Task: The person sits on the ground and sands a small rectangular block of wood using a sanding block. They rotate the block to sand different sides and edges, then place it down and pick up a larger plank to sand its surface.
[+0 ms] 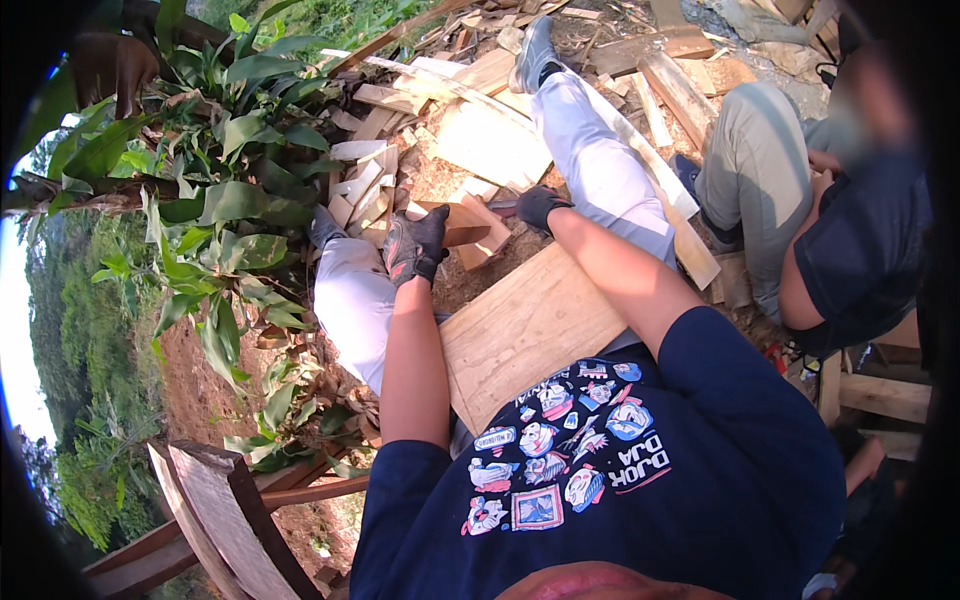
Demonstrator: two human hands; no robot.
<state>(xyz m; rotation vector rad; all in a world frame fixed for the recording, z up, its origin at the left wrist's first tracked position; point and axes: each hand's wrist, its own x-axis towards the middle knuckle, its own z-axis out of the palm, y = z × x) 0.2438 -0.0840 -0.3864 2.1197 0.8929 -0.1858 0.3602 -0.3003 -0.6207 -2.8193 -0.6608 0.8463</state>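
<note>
Both my hands wear dark work gloves and reach out past a broad pale wooden board (535, 325), which lies tilted across my lap. My left hand (412, 248) is by my left knee, its fingers curled and its thumb standing up. Beside it a narrow brown flat piece (467, 236) sticks out toward the right; whether it is wood or a blade I cannot tell. My right hand (543, 207) is closed near the inside of my right leg, and what it grips is hidden. Below and between them lies a split wooden block (488, 240).
Offcuts, split boards (490, 140) and shavings cover the ground ahead. A long plank (690, 240) runs along my right leg. Another person (850, 210) sits close on the right. Leafy plants (240, 190) crowd the left, with upright timber (220, 510) at the lower left.
</note>
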